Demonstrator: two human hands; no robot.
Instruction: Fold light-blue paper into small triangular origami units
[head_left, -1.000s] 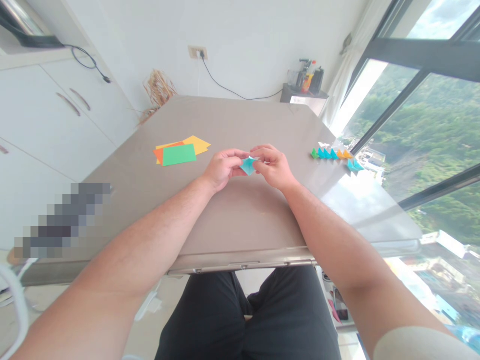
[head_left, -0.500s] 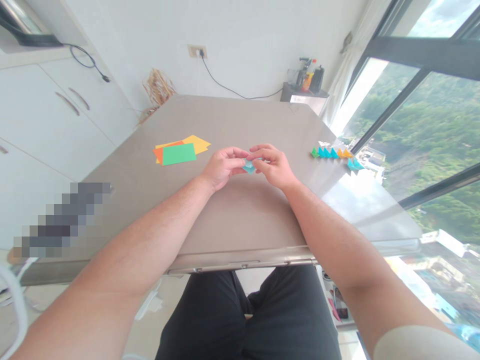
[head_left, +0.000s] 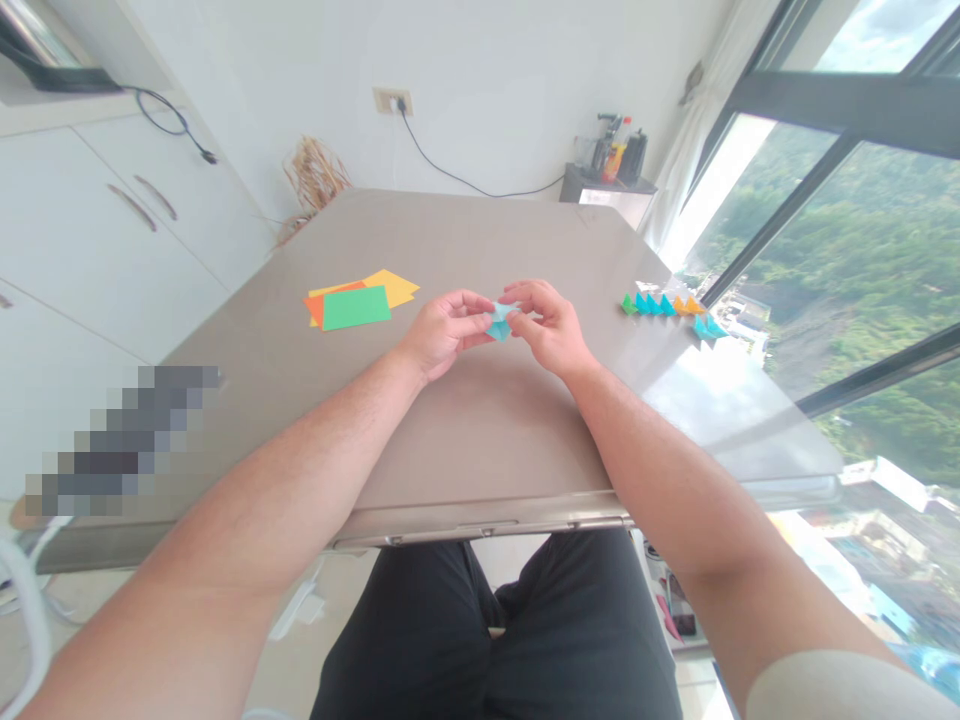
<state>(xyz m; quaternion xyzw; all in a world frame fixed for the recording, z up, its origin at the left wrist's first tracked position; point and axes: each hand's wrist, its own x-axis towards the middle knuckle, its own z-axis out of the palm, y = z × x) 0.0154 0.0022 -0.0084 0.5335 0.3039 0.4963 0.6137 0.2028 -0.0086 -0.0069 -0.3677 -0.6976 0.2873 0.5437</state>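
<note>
A small folded piece of light blue paper is held between my two hands over the middle of the table. My left hand pinches its left side between thumb and fingers. From the other side, my right hand grips the paper's right edge with thumb and fingertips. The fingers partly cover the folds, so its full shape cannot be made out. To the left lie flat sheets of paper: a green sheet on top of orange and yellow ones.
On the right of the grey-brown table stands a row of small folded paper boats in green, blue and orange, with further blue ones nearer me. A blurred-out dark object lies at the left edge. Large windows border the right side.
My right fingers have lifted and drawn back slightly, and more of the light blue paper shows between my hands. The sheets and paper boats have stayed put.
</note>
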